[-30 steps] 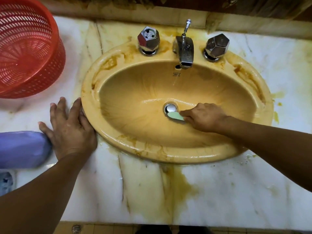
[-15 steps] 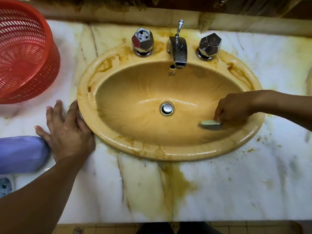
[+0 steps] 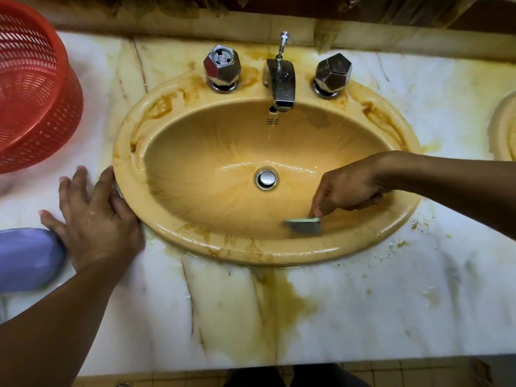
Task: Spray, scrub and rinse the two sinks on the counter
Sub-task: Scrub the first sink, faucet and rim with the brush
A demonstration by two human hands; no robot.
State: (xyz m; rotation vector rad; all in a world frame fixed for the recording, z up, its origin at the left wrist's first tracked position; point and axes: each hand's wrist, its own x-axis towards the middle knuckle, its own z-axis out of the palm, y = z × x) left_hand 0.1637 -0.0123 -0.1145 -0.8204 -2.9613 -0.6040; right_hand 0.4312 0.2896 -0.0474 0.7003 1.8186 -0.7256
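The white marble tabletop (image 3: 363,317) with brown stains fills the near part of the view. At 8 o'clock lies a purple plastic thing (image 3: 25,258), partly cut off by the edge. The left hand (image 3: 95,219) rests flat on the tabletop at 9 o'clock, fingers spread and holding nothing. Its small finger side touches the purple thing, and its thumb touches the rim of the sink.

The yellow oval sink (image 3: 156,210) sits in the middle. Inside it, at 5 o'clock from the round silver drain (image 3: 266,179), the right hand (image 3: 349,188) pinches a small pale green scrub pad (image 3: 303,223). The pad presses on the near wall of the bowl and looks blurry.

At 10 o'clock stands a red plastic basket (image 3: 36,93) with many holes. At 12 o'clock are the silver tap (image 3: 280,79) and two silver knobs, the left knob (image 3: 222,67) and the right knob (image 3: 332,74). A thin stream of water falls from the tap. At 3 o'clock the edge of a second yellow sink (image 3: 505,127) peeks in.
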